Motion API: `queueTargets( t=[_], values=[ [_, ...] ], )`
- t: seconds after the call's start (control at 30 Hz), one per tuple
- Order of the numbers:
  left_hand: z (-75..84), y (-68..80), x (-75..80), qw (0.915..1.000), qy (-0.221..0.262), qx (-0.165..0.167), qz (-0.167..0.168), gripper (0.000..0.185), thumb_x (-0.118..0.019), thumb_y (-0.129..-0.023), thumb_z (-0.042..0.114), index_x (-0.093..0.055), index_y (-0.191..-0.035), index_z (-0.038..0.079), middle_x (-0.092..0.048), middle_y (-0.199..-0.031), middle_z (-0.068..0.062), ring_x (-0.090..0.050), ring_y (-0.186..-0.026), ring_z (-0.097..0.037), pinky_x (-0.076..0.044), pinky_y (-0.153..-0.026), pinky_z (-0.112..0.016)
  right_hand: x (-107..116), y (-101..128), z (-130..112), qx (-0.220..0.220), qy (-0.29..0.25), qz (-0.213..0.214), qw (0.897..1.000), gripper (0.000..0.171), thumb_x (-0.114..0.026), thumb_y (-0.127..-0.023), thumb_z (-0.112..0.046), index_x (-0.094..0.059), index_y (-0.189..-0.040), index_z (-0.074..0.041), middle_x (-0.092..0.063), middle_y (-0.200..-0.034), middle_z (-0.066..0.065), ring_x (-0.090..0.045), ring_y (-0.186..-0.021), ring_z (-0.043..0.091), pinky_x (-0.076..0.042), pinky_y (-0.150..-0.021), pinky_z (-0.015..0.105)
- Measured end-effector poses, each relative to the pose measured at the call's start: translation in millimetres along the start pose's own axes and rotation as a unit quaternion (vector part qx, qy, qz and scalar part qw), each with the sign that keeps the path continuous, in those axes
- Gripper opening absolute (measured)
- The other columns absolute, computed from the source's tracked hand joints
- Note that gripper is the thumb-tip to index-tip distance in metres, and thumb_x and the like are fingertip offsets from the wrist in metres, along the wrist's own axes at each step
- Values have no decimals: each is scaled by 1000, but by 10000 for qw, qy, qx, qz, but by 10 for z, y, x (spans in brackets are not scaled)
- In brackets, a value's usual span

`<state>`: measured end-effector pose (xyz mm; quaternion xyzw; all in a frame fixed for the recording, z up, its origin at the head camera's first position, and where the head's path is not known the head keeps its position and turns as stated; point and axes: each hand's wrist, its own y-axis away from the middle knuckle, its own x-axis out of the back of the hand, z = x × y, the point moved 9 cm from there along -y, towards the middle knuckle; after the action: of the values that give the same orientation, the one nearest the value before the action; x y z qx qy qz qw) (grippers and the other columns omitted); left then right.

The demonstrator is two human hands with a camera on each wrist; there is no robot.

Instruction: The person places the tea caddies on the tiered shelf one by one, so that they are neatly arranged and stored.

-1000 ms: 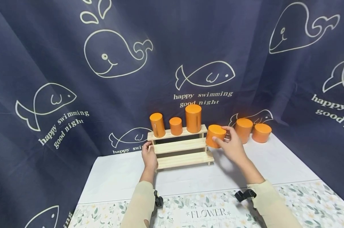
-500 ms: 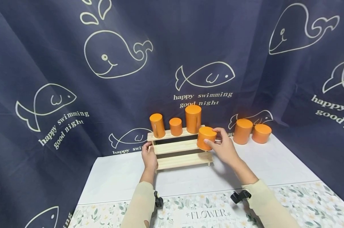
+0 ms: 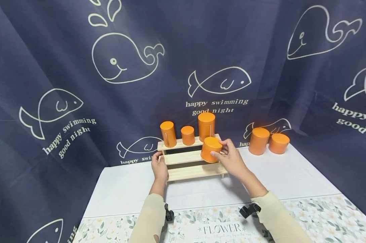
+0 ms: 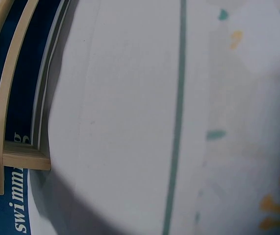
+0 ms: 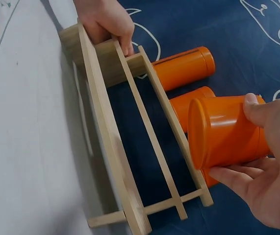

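Observation:
A three-step wooden rack point(image 3: 191, 157) stands on the white table point(image 3: 134, 189), and its slats point(image 5: 130, 147) show in the right wrist view. Three orange canisters point(image 3: 188, 135) stand on its top step. My right hand point(image 3: 229, 160) grips a wide orange canister point(image 3: 210, 149) point(image 5: 225, 132), tilted, just above the right end of the middle step. My left hand point(image 3: 159, 167) point(image 5: 105, 22) holds the rack's left end, fingers curled on the frame. In the left wrist view only a corner of the rack point(image 4: 24, 159) and the tabletop show.
Two more orange canisters point(image 3: 258, 141) point(image 3: 278, 143) stand on the table right of the rack. A dark blue whale-print cloth point(image 3: 110, 67) hangs close behind. A floral mat point(image 3: 322, 216) covers the near table edge.
My right hand has carried the wide canister leftward from beside the rack's right end to over the middle step. The left hand has stayed on the rack.

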<state>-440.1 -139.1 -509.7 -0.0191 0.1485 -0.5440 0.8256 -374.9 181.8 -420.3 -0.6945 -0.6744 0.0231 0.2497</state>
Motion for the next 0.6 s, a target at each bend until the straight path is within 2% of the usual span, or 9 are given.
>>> queueTargets(
  t=[0.23,0.4,0.43,0.6],
  values=[
    [54,26,-6,10000,-67,-9,9,25,-44,-98,-4,-54,-120,-10,-54,-126,-26,-50,-122,-37,-42,-100,-30,-136,-16,-123,158,24,-230,9996,50,-75,-88,-19,-44,-123,-1,-52,-144,23,-58,-127,35,-53,-101,39],
    [27,9,2,10000,-15,25,4,25,-44,-98,-4,-53,-121,-11,-53,-128,-27,-49,-125,-38,-40,-102,-33,-247,-42,-163,283,36,-311,9991,49,-75,-86,-15,-45,-122,-2,-52,-143,24,-57,-129,36,-53,-101,40],
    [-24,-17,5,10000,-17,12,37,25,-45,-98,-3,-54,-120,-10,-54,-128,-25,-49,-124,-37,-40,-101,-32,-273,-56,-132,352,48,-306,9989,49,-75,-86,-16,-45,-123,-2,-53,-142,24,-57,-129,35,-53,-100,39],
    [-28,-26,14,10000,53,19,50,25,-45,-98,-3,-54,-120,-9,-54,-127,-25,-50,-122,-34,-42,-99,-28,-409,-78,-120,334,-92,-457,9984,51,-75,-86,-14,-45,-126,-1,-53,-142,23,-55,-132,35,-53,-101,38]
  ],
)
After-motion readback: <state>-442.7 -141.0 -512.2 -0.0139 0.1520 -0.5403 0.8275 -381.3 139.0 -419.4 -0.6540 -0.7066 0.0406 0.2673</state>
